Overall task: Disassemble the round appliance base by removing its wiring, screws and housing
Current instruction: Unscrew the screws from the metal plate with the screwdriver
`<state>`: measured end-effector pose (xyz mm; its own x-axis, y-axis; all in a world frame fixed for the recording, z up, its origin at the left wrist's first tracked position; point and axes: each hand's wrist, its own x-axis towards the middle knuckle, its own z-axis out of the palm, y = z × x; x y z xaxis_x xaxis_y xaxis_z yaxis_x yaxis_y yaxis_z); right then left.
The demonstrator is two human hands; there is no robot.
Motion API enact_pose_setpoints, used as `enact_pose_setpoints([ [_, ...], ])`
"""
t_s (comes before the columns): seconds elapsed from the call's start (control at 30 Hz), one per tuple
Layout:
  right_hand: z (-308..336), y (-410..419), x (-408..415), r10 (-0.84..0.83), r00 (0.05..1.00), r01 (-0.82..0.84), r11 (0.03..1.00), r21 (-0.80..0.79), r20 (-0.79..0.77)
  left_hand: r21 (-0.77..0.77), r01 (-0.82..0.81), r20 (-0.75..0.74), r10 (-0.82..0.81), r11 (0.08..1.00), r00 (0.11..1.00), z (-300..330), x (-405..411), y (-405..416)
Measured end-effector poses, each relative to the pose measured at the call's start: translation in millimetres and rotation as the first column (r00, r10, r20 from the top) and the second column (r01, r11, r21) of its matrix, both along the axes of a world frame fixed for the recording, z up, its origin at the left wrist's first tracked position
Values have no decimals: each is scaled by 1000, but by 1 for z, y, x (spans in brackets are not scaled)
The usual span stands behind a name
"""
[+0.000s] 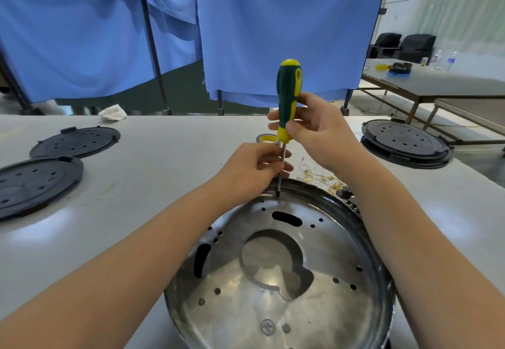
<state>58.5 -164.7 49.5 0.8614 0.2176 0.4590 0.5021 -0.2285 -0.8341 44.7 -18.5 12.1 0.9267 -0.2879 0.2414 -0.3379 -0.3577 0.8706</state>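
While our left hand (pixel 255 168) pinches the shaft to steady it, our right hand (pixel 314 127) grips the screwdriver (pixel 287 102) upright at the far rim of the round appliance base (pixel 273 266); we judge a screw comes next, needing downward pressure and turning.

Right hand (pixel 314 132) grips overhead; left hand (pixel 254 168) pinches below
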Motion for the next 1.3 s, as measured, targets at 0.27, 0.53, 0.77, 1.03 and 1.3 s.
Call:
enact_pose_setpoints([
  [0.27, -2, 1, 2, -159, 987, 161, 986, -39, 38, 103, -109, 100, 99, 989, 990, 0, 4, -3],
  [0.53, 0, -1, 0, -180, 984, 179, 981, 68, 2, 130, -164, 140, 146, 978, 979, -2, 7, -5],
  [0.77, 0, -1, 0, 20, 996, -12, 996, 90, -88, -8, -22, -29, 21, 1000, 999, -1, 3, -3],
  [1.03, -4, 3, 0, -140, 990, 139, 987, -81, -7, 138, -159, 119, 143, 977, 983, 2, 5, -4],
  [1.3, -2, 0, 2, -228, 973, 230, 969, -90, 33, 135, -143, 152, 122, 981, 981, -2, 6, -4],
])
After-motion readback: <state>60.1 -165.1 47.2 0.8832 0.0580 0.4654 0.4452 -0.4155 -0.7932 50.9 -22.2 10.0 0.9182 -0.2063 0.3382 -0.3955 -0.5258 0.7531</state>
